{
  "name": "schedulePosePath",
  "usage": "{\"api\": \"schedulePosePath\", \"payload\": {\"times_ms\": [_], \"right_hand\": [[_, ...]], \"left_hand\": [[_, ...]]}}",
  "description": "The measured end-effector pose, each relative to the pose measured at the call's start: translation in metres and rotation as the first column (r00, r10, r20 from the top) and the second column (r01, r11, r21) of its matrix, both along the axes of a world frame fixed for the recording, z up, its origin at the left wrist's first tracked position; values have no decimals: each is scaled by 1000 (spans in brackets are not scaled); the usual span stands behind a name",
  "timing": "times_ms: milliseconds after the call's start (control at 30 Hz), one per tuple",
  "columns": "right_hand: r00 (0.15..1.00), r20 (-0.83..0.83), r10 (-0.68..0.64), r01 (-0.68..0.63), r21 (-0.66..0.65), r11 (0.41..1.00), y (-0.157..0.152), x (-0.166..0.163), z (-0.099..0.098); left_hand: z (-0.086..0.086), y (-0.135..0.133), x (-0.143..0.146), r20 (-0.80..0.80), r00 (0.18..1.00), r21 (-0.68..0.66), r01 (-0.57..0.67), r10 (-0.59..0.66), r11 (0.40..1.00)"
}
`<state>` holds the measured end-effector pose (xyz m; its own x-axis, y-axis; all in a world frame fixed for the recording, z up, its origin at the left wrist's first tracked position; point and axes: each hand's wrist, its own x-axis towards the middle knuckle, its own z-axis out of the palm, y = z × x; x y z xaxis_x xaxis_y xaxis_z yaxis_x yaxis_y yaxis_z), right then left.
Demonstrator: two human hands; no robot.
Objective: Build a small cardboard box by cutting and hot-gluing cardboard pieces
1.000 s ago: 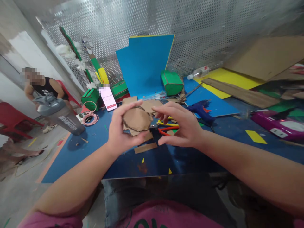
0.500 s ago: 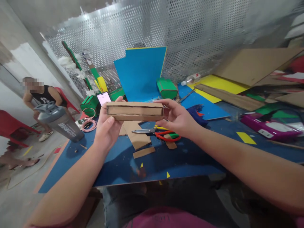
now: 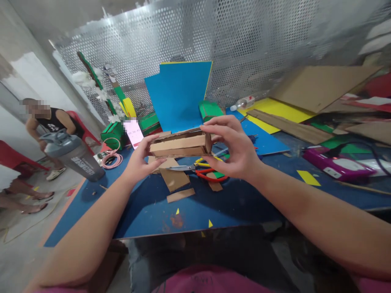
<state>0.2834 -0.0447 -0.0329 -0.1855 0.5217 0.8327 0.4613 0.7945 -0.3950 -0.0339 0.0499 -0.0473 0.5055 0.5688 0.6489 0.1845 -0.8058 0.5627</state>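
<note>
Cardboard form [image 3: 181, 146] aloft over blue table [image 3: 143, 221], pinched at opposite ends by left hand [image 3: 139, 161] and right hand [image 3: 237, 151]; walls look joined, brown faces bare (dark gap under upper edge), scissors [image 3: 190, 167] lying below.

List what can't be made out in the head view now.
Head view, left hand: fingertips besides the thumb's, hidden behind the cardboard box.
Head view, cardboard box: far side, hidden by its front.
Head view, shaker bottle: lettering, blurred.
Head view, left-edge person: upper body, cut off by frame.
</note>
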Motion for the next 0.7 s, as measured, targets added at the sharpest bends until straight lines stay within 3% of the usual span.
{"api": "schedulePosePath", "payload": {"times_ms": [300, 500, 700], "right_hand": [[995, 91, 36, -37, 8, 999, 3, 4, -2], [987, 111, 117, -130, 125, 984, 4, 5, 0], [991, -42, 125, -127, -61, 990, 9, 17, -3]], "left_hand": [[-3, 0, 2, -101, 993, -11, -56, 55, 998], [0, 1, 2, -74, 994, 30, -80, 82, 996], [7, -2, -1, 55, 997, 142, -68, 60, 988]]}}
